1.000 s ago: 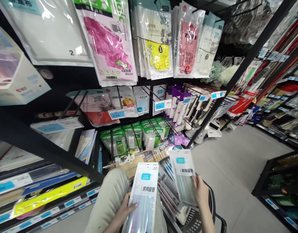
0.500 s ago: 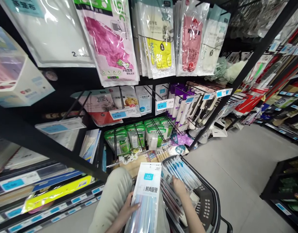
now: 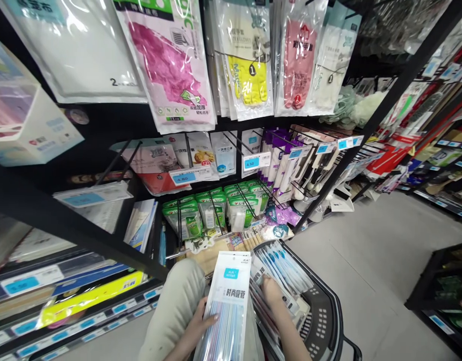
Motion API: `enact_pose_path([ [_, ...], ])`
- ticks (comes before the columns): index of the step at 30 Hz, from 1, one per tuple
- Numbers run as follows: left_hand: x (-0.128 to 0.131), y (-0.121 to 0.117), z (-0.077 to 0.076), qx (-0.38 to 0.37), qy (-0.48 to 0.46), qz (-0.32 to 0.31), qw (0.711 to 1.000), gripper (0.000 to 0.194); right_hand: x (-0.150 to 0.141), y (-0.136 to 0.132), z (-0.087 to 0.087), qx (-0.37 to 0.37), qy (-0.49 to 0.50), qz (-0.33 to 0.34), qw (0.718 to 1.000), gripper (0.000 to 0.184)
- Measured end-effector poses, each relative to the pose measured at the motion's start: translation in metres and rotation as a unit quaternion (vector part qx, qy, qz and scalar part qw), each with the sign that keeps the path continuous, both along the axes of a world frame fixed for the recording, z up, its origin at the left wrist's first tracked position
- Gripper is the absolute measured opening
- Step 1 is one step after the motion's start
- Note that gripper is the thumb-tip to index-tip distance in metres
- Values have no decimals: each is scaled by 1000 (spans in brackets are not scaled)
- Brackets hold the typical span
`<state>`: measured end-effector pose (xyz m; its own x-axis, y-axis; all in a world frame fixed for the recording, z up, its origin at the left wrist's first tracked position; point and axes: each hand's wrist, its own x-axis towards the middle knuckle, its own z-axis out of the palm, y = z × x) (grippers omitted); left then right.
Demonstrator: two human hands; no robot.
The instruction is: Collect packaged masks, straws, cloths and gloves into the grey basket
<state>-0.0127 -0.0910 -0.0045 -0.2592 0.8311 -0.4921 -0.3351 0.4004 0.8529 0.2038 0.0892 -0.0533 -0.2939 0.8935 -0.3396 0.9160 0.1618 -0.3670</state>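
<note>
Sitting just off the left edge of the basket, the front straw packet is probably light, bendy, slick; pinch it mid-length. One basket, one front packet; basket packets overlap, uncountable. Left hand clasps it; right hand, inside, can't tell.

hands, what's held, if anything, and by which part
Left hand: a straw packet, gripped along its left edge. Right hand: at packets in the basket; its hold cannot be told.
</note>
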Motion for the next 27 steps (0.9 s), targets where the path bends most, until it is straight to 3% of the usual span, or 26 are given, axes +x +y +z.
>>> enact_pose_path([
  [5,1,-2,-5,15,8,12,1000,58,11,-12,31,34,6,-46,998,30],
  [8,3,-3,-4,9,25,19,999,52,8,-36,60,43,77,-61,994,31],
  [10,4,-3,-2,8,39,27,999,49,1,-60,78,-9,193,-66,979,32],
  [13,6,-3,1,12,44,36,998,45,-15,-97,94,-116,339,-76,930,25],
  [18,10,-4,4,13,57,42,997,41,-31,-124,84,-126,379,-139,906,14],
  [22,10,-3,5,11,89,42,995,37,-25,-118,72,-69,390,-167,903,21],
  [27,8,-2,3,14,127,-1,992,34,-9,-106,74,-35,402,-193,895,28],
])
